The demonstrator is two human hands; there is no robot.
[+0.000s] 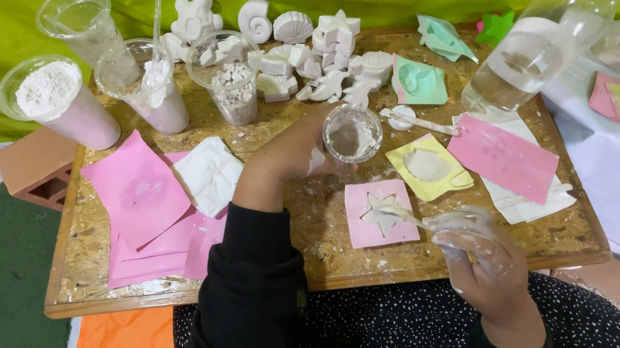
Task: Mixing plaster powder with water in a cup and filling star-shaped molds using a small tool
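My left hand (305, 148) reaches across the board and grips a small clear plastic cup (351, 132) with wet white plaster in it. My right hand (478, 249), smeared with plaster, holds a thin stick (401, 213) whose tip rests in the star-shaped hollow of a pink mould (380, 213). The hollow is filled with white plaster. To the right of that mould lies a yellow mould (428, 166), also filled with white.
A chipboard work board (316, 267) carries pink sheets (139, 193), a white mould (209, 174), green moulds (419, 81), several white plaster casts (308, 51), cups of powder (61, 100) and a big clear bottle (544, 41). A brick (34, 166) sits at left.
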